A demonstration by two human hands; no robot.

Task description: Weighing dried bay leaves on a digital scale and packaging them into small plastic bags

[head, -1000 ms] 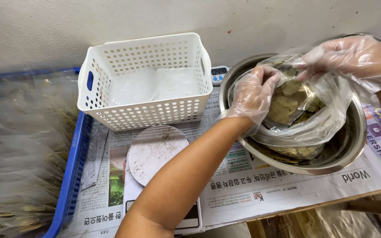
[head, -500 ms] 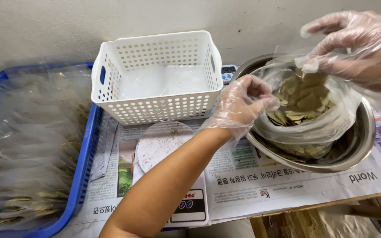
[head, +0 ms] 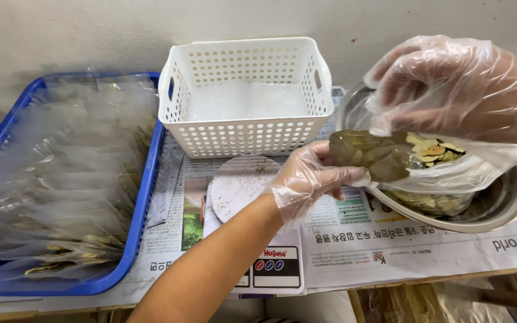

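Both hands wear thin, clear disposable gloves. The left hand (head: 313,176) reaches across from the lower middle of the view, its fingers curled closed around a small bunch of dried brownish-green leaves (head: 371,157) — the leaves stick out past the fingertips toward the right, held just at the mouth of a clear plastic bag (head: 474,170). The right hand (head: 459,90) hangs above the bag, its fingers bent and partly closed, pinching the upper edge of the bag's film near the thumb; how firm that pinch is cannot be told through the crinkled glove.

The bag lies inside a round steel bowl (head: 498,206) at the right of the worktop and holds more of the same leaves, paler and broken. The bowl rests on spread newspaper (head: 414,251).

Just left of the left hand sits a small kitchen scale (head: 240,185) with a round pale platter, bare on top, its display panel nearer the person. Behind the scale, against the wall, stands a white perforated plastic basket (head: 246,134) — upright, with something pale and filmy lying flat in its bottom. At the far left a blue tray (head: 145,203) is packed with rows of clear packets leaning one against another, leaves showing at their lower ends.
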